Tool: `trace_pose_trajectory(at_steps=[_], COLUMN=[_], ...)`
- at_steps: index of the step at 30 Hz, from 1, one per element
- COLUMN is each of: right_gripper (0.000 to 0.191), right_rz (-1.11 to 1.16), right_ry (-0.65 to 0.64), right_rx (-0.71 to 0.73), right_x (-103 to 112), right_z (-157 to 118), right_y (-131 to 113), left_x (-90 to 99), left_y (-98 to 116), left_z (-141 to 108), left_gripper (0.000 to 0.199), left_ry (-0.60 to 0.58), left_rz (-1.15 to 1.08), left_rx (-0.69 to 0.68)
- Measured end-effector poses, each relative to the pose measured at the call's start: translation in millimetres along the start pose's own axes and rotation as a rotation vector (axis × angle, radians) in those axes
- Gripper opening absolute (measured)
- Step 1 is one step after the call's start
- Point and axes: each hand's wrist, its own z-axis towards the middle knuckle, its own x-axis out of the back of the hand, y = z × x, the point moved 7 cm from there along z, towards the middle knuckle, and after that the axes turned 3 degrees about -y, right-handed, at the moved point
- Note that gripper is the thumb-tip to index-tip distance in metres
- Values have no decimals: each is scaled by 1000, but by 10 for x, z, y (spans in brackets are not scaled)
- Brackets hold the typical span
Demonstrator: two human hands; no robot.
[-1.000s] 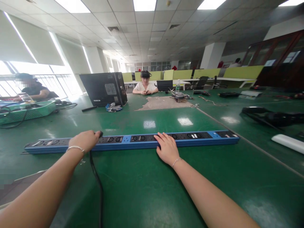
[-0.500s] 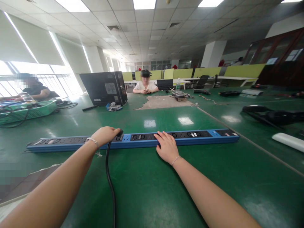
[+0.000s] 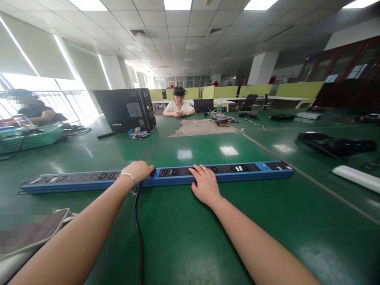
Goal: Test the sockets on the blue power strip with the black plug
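A long blue power strip (image 3: 170,181) with black sockets along its top lies across the table in front of me. My left hand (image 3: 140,171) is closed around a black power plug (image 3: 153,171) at the strip's left-middle part. From under that hand a black cable (image 3: 137,227) runs down towards me. How far the plug sits in a socket is hidden by my fingers. My right hand (image 3: 205,183) rests flat on the strip a little right of its middle, fingers spread over its top and near edge.
A phone-like device (image 3: 44,231) lies at lower left. Beyond the strip stand a black computer case (image 3: 124,109), gloves (image 3: 138,133) and a green basket (image 3: 44,136). A white bar (image 3: 358,177) and a black tool-like object (image 3: 338,144) lie right. Two people sit at the table.
My left hand has lowered the plug against the strip's top, with the wrist closer to the strip. The right hand stays on the strip. The whole view has shifted slightly.
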Motion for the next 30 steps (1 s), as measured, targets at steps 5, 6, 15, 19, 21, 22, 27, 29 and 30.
trace_pose_trajectory(at_steps=[5,6,15,19,21,22,27,29,30], right_gripper=[50,50,50,50,50,50,49,49,49], right_rz=[8,9,6,1,-3,-4,-13,-16,-16], right_ry=[-2,-3,-4,-5,-1,0,-11,-15,-15], right_rx=[-3,-4,-8,-12,-9,-7,-5,-7,-7], right_x=[2,4,14,9,9,9,3,2,2], right_z=[1,1,-3,-4,-4,-5,-3,-2,-1], right_y=[1,1,-4,-4,-6,-6,-8,-8,-9], left_x=[25,22,-92,-64,-58,-60,-113,-131,-134], left_y=[48,66,84,59,48,44,57,75,81], left_z=[-27,-36,-73,36,73,77,-44,-104,-123], left_gripper=[52,52,56,51,49,49,55,56,56], left_ry=[17,22,16,-17,-35,-37,5,23,29], left_rz=[-45,-51,-107,-117,-124,-126,-126,-125,-124], left_rx=[138,151,161,133,124,122,156,174,180])
